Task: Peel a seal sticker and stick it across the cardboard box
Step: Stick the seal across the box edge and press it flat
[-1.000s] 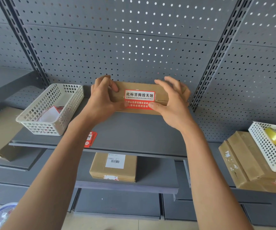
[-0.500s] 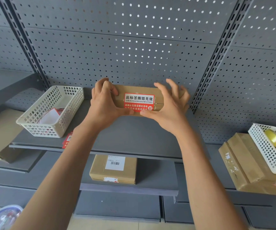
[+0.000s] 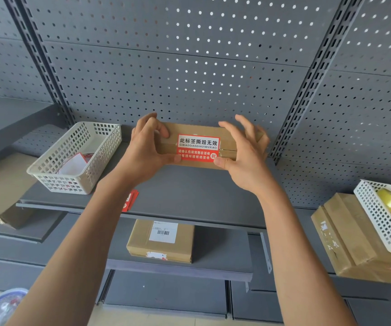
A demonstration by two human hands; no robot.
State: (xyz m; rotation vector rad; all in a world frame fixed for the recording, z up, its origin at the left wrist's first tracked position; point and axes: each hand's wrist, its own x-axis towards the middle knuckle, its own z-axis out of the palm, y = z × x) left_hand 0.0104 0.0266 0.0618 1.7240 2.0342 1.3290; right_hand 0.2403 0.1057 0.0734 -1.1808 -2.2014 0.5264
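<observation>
A small brown cardboard box [image 3: 227, 140] sits at the back of the grey shelf [image 3: 189, 196], against the pegboard. A red and white seal sticker [image 3: 198, 148] lies across its seam, facing me. My left hand [image 3: 146, 152] grips the box's left end, thumb at the sticker's lower left corner. My right hand [image 3: 244, 154] holds the right end, thumb pressed at the sticker's lower right corner, fingers spread behind the box.
A white mesh basket [image 3: 77, 158] with sticker sheets stands left on the shelf. A red sticker strip [image 3: 130, 200] lies by my left forearm. Another box [image 3: 161, 241] rests on the lower shelf. At right, a large box [image 3: 345, 234] carries a basket [image 3: 382, 215] with tape.
The box has moved back toward the pegboard with both hands on it. My right fingers have spread apart. The red sticker strip near the shelf edge has shifted.
</observation>
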